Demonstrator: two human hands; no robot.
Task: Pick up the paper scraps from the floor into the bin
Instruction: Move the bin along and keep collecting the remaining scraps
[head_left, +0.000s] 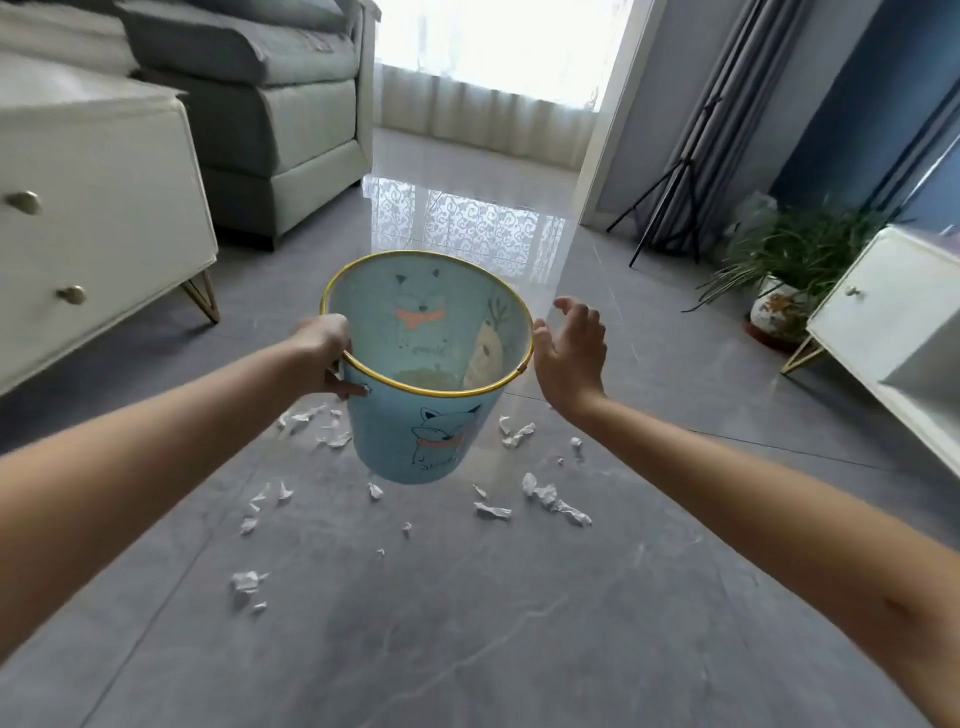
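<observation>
Paper scraps (553, 500) lie strewn over the middle of the floor (467, 649), under and to both sides of the bin (426, 436), well clear of the floor's edges by the furniture. We hold the bin in the air above them. Our left hand (324, 353) grips its yellow rim, fingers curled over the lip and thumb on the outer wall, so the bin hangs tilted with its mouth towards us. Our right hand (569, 353) holds nothing. Its fingers are spread and loosely bent just beside the rim's right side, and we cannot tell whether it touches.

That free hand is the nearer one to the largest cluster, which lies below it and towards us, its long axis slanting away from the bin to the right. We judge the coming move to be a downward reach with the right hand.

The scraps are white, torn and crumpled, and some are mere flecks. The floor is glossy grey tile, hard and smooth, so flat pieces may need pinching at a raised crease. The bin is pale blue, tapered and printed with cartoon foxes.
</observation>
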